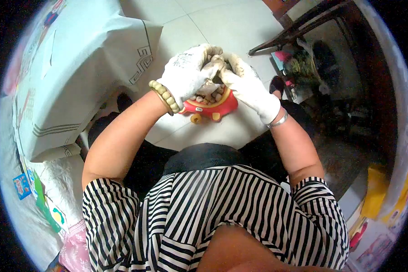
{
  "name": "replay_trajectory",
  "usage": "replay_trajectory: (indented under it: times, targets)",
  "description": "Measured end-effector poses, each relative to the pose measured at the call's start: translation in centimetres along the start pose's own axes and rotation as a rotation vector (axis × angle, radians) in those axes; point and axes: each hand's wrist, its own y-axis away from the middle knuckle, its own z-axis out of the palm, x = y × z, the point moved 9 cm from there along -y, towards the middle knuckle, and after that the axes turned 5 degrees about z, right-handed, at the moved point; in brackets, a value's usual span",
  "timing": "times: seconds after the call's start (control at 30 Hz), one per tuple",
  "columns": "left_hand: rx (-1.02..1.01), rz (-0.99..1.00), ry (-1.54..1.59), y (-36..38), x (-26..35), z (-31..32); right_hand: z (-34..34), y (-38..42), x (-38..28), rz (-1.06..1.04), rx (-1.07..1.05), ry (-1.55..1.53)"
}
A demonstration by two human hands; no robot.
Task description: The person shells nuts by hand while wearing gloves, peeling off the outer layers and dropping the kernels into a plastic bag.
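Red container | small rounded pieces inside | gloved left fingers, right fingers curled together above, grasp unclear

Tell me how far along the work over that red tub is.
Done: gloves are on, and the red tub holds small round pieces. In hand: the left hand and right hand meet over it, apparently working something too unclear to name. Left: probably more pieces, though finished and unfinished ones can't be told apart.

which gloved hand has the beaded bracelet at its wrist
The left hand: pale round beads circle its wrist, whereas the right hand has a smooth silvery band instead.
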Motion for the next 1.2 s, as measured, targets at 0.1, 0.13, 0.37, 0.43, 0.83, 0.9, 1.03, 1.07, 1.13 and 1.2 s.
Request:
replay_trajectory:
  times: [0.1, 0.13, 0.37, 0.43, 0.83, 0.9, 1.03, 1.07, 1.13, 1.2]
  targets:
    - [-0.01, 0.028, -0.015, -0.1, -0.2, 0.2, 0.2, 0.0, -0.9, -0.036, -0.047, 0.119]
    - [0.001, 0.112, -0.144, 0.0, 0.5, 0.1, 0.2, 0.0, -0.8, -0.035, -0.047, 0.119]
    - [-0.011, 0.175, -0.323, 0.8, 0.7, 1.6, 0.6, -0.3, 1.8, 0.027, -0.073, 0.097]
    - [0.011, 0.144, -0.278, 0.8, 0.3, 1.7, 0.5, -0.2, 1.9, 0.026, -0.05, 0.078]
    - [0.117, -0.117, 0.487, -0.8, -5.6, 2.3, 0.5, -1.1, 1.5, 0.098, 0.026, -0.222]
    - [0.082, -0.128, 0.657, -0.8, -5.7, 2.3, 0.2, -1.4, 1.7, 0.096, 0.025, -0.166]
    - [0.015, -0.191, 0.986, -0.6, -4.5, 2.5, 0.1, -1.2, 1.0, 0.101, -0.002, -0.149]
    - [0.002, -0.213, 1.063, -0.4, -4.3, 2.7, 0.1, -1.0, 0.6, 0.103, 0.0, -0.15]
    - [0.019, -0.252, 1.126, -0.3, -4.6, 3.1, 0.5, -0.6, 0.4, 0.162, -0.023, -0.25]
    - [0.037, -0.293, 1.187, -0.2, -4.6, 3.4, 0.6, -0.7, 0.3, 0.152, -0.013, -0.273]
